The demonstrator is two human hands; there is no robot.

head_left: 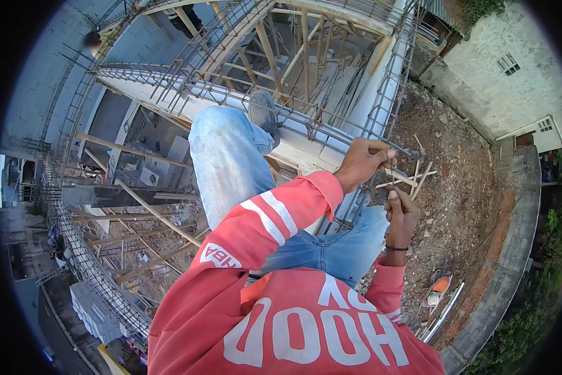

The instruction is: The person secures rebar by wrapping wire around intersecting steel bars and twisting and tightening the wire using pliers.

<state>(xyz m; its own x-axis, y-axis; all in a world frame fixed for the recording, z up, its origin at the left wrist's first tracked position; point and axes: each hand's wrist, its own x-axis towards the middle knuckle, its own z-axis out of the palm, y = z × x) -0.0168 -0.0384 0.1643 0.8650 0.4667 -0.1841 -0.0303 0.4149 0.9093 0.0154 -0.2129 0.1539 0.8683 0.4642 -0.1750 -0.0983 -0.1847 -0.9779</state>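
My left hand [363, 164], reaching across from the red sleeve, is closed in a pinch near the corner of the steel rebar cage [346, 139]. Just below it my right hand [401, 215], with a dark band at the wrist, is closed too, thumb against fingers. A thin strand that looks like tie wire [392, 180] runs between both sets of fingertips; its ends are hidden in the fingers. My jeans-clad legs straddle the white block wall [296, 147], one dark shoe [263, 112] resting by the rebar.
Wooden props [268, 53] and planks fill the room beyond the wall. Far below on the right lie rubble ground [459, 162], crossed sticks [423, 179] and an orange-and-white wheelbarrow [438, 289]. Another rebar cage [87, 269] curves along the left. Another person's head [92, 40] shows at upper left.
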